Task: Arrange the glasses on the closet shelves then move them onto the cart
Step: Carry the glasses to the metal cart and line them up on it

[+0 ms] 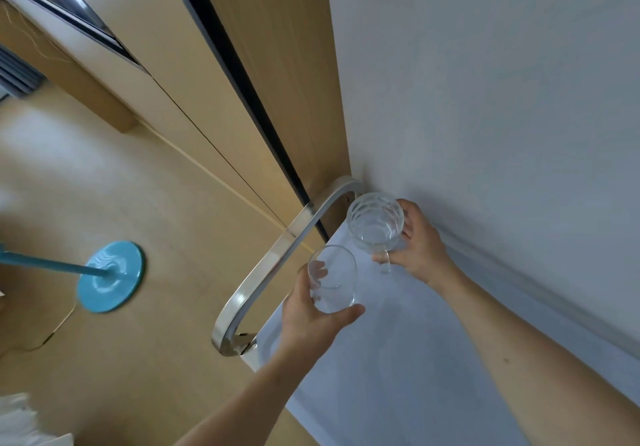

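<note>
Over the cart (398,359), hands grip two glasses.

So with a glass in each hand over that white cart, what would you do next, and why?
Probably lower both onto the cart top and let go. The left hand grips a plain glass, the right hand a patterned handled mug, both just above bare white surface near the chrome handle.

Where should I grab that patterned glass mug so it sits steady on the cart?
By the handle, coming from your near side: the patterned glass mug stands upright with it pointing toward you. The right hand already holds it there; the left hand grips the plain glass.
</note>
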`<state>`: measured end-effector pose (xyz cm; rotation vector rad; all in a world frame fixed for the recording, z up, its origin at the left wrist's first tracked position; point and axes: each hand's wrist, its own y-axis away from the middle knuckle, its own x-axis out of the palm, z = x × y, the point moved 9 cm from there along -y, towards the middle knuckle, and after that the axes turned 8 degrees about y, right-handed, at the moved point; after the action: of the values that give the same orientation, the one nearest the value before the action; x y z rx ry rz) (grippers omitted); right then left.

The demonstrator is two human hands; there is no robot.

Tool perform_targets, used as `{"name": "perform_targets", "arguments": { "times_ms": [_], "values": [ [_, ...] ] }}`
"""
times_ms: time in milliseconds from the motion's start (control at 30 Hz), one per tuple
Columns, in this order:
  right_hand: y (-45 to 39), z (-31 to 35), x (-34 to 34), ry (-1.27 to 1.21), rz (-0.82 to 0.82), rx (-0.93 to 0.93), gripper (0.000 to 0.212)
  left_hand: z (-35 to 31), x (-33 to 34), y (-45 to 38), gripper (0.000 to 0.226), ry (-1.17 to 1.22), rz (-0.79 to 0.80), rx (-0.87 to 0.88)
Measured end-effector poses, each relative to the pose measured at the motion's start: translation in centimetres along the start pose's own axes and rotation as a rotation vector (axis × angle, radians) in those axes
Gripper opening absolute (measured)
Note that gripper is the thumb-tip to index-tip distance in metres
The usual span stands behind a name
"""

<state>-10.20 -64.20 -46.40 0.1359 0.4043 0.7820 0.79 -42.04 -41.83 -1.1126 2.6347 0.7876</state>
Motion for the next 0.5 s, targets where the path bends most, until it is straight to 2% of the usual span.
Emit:
{"name": "perform_targets", "arguments": {
  "times_ms": [233,500],
  "values": [
    [-0.7,-0.2,-0.3,0.009,0.032,0.007,0.099,-0.1,0.5,0.0,0.081,-0.017,0.019,-0.004],
    [2.2,-3.1,-1.7,0.015,-0.175,0.173,0.070,-0.5,0.5,0.6,0.077,-0.022,0.072,0.032]
  ]
}}
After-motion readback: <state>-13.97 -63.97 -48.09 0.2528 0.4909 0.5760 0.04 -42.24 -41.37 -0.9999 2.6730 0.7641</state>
